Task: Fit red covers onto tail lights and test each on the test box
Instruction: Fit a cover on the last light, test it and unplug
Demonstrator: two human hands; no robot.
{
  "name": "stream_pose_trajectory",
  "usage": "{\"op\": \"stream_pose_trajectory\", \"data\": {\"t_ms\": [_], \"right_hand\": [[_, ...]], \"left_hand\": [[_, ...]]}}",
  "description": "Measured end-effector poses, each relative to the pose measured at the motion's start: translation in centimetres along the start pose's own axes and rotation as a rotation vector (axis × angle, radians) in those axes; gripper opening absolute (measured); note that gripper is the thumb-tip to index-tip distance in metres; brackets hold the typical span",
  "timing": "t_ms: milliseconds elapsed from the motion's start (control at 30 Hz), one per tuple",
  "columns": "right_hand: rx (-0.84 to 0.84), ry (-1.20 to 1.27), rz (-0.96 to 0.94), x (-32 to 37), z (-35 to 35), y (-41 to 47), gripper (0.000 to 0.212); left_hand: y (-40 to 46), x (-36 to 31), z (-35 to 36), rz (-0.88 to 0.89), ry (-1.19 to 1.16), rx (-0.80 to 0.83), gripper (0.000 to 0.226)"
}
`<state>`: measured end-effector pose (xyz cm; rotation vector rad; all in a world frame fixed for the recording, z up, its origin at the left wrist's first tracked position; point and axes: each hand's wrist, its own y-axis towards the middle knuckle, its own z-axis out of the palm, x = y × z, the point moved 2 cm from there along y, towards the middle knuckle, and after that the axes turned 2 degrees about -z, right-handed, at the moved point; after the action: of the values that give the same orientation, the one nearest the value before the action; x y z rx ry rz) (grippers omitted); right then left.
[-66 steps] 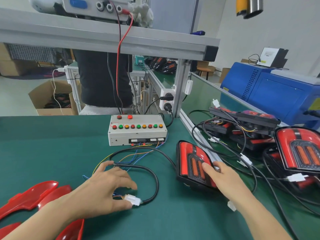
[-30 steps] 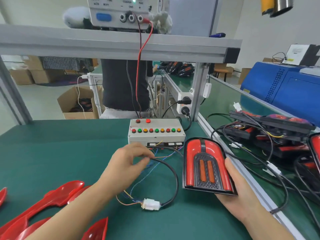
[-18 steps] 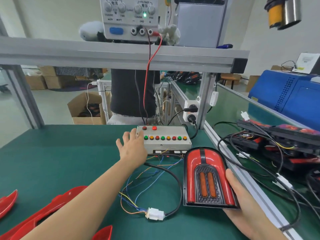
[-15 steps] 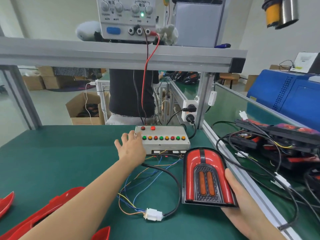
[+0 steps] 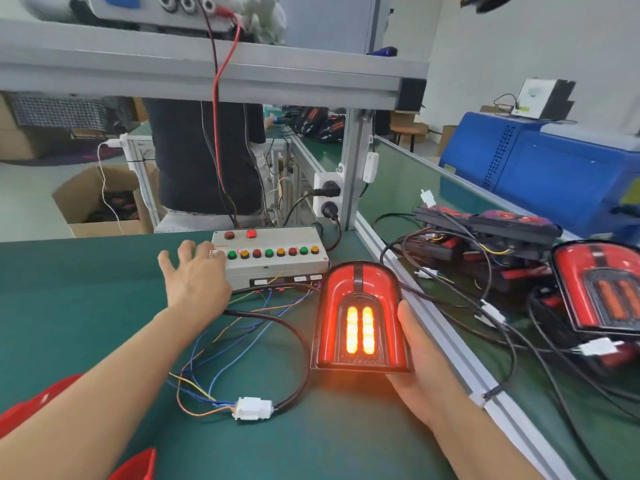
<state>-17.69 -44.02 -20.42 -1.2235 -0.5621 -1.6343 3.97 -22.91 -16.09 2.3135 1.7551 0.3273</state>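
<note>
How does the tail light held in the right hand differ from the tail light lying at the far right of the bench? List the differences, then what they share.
The held tail light has its two centre bars glowing bright orange; the far-right tail light is dark.
The held tail light is gripped from the side by the right hand, its base on the green mat; the far-right tail light rests untouched on a pile of cables and other units.
Both have red covers and twin centre bars.

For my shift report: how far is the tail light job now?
Done: a red cover sits on the tail light. In hand: right hand holds it lit; left hand presses the test box. Left: loose red covers and the tail light pile.
</note>
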Motion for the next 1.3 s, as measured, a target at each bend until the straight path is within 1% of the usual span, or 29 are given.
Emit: {"op": "stream_pose_trajectory", "data": {"t_ms": [100, 267, 433, 567, 633, 767, 867, 933, 1000, 1167, 1233, 1300], "right_hand": [[0.008, -0.018, -0.009, -0.1, -0.1, 0.0, 0.050], [0.014, -0.025, -0.016, -0.2, -0.1, 0.0, 0.048], [0.006, -0.022, -0.012, -0.1, -0.2, -0.1, 0.047], [0.001, -0.023, -0.007, -0.2, -0.2, -0.1, 0.041], [-0.005, -0.021, -0.009, -0.2, -0.3, 0.0, 0.043], [0.016, -0.008, -0.009, -0.3, -0.4, 0.2, 0.043], [0.027, 0.018, 0.007, -0.5, -0.5, 0.3, 0.047], [0.042, 0.033, 0.016, -0.5, -0.4, 0.4, 0.048], [0.055, 0.045, 0.022, -0.5, -0.4, 0.4, 0.047], [0.085, 0.074, 0.033, -0.4, -0.3, 0.4, 0.053], [0.095, 0.090, 0.031, -0.4, -0.2, 0.5, 0.052], [0.098, 0.108, 0.027, -0.4, -0.2, 0.5, 0.053]], "left_hand": [[0.3, 0.0, -0.2, 0.021, 0.053, 0.003, 0.045], [1.0, -0.1, -0.5, -0.002, 0.039, 0.040, 0.039], [0.9, 0.2, -0.4, -0.028, -0.006, 0.031, 0.041], [0.7, 0.1, -0.3, -0.040, -0.017, 0.020, 0.043], [0.5, 0.1, -0.2, -0.048, -0.028, 0.019, 0.045], [0.1, -0.3, -0.5, -0.067, -0.020, 0.052, 0.048], [-0.1, -1.9, -1.3, -0.081, -0.046, 0.077, 0.053], [-0.5, -4.0, -1.4, -0.013, -0.107, 0.055, 0.065], [-1.1, -6.4, -1.3, 0.085, -0.166, 0.054, 0.072], [-1.3, -10.5, -1.0, 0.174, -0.220, 0.156, 0.073], [-1.1, -11.5, -1.0, 0.166, -0.231, 0.198, 0.072], [-1.0, -12.1, -1.0, 0.123, -0.238, 0.225, 0.073]]}}
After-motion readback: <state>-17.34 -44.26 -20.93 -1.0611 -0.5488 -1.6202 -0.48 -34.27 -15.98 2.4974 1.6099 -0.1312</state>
